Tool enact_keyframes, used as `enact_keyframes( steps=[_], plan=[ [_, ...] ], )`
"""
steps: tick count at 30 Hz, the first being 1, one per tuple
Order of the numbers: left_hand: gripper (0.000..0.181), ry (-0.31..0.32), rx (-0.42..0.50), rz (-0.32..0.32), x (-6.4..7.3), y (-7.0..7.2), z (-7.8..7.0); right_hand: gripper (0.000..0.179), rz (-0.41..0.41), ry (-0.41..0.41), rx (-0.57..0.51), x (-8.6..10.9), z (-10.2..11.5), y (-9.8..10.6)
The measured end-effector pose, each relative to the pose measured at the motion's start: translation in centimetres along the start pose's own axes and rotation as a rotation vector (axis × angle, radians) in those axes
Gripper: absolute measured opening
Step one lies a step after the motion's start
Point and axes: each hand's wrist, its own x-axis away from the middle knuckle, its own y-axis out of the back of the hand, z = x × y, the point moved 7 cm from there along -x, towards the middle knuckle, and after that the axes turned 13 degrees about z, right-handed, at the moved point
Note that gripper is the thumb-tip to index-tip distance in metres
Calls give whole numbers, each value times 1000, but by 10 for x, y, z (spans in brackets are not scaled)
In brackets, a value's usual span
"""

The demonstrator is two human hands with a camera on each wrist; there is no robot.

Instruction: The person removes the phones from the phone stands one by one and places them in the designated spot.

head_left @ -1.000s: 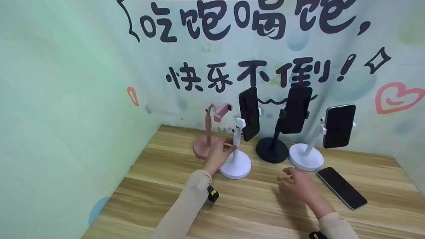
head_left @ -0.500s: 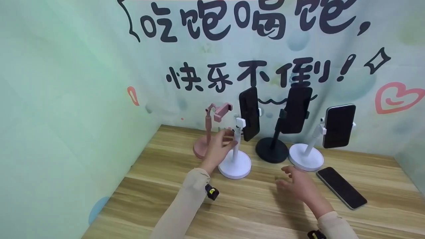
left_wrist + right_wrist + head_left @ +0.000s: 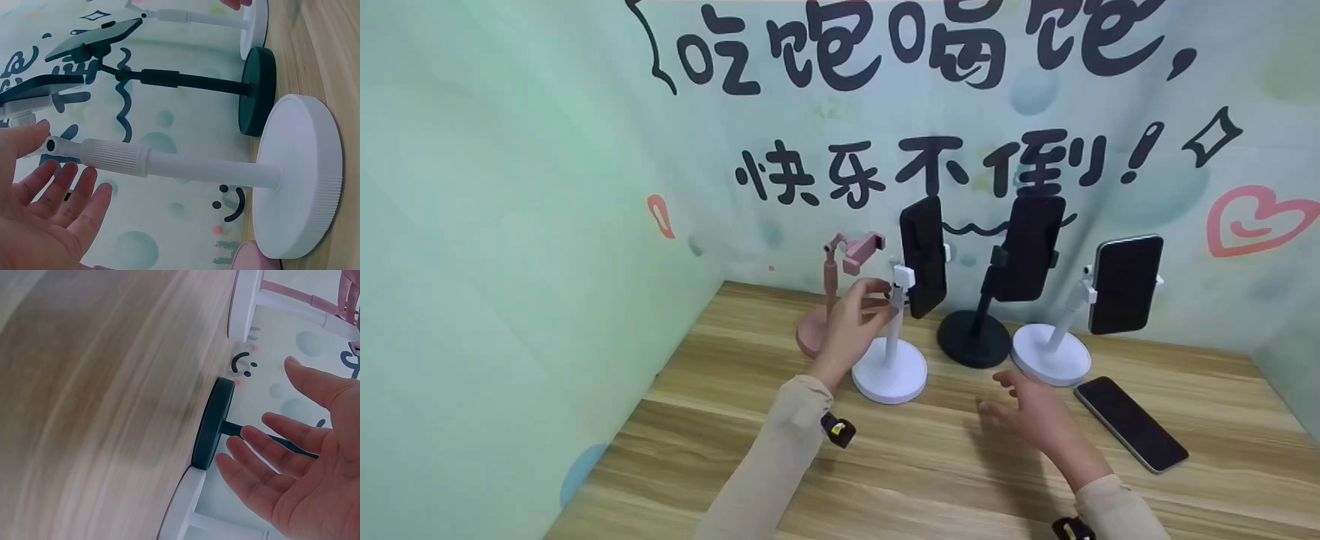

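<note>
In the head view my left hand (image 3: 851, 322) is beside the upper stem of a white phone stand (image 3: 891, 375), which holds a tilted black phone (image 3: 924, 259). The left wrist view shows thumb and fingers spread on either side of the stand's top joint (image 3: 52, 146); whether they touch it I cannot tell. My right hand (image 3: 1039, 416) hovers over the table with fingers loosely bent and nothing held. It is in front of a black phone stand (image 3: 975, 341) and a second white stand (image 3: 1051, 352). Each carries an upright phone.
A pink phone stand (image 3: 830, 281) with a bare clamp stands behind my left hand. Another phone (image 3: 1132, 424) lies flat on the wooden table (image 3: 915, 480), right of my right hand. A printed cloth backdrop (image 3: 840, 112) hangs close behind the stands.
My left hand has moved up along the white stand's stem, from its lower part towards the top joint. My right hand has shifted very slightly up and left. The stands look unmoved.
</note>
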Motion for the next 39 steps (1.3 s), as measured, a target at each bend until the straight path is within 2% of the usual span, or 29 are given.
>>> enact_keyframes(
  steps=[11,19,30,39],
  plan=[
    [37,-42,30,-17,2,5,-11,50,-14,7,34,-2,7,5],
    [38,-89,19,-17,3,9,-24,49,-75,56,49,-3,15,11],
    [49,-62,6,-16,5,9,-41,49,-98,77,62,-4,26,19],
    [54,-56,-56,-26,5,10,-52,52,-113,75,58,-6,36,25]
  ],
)
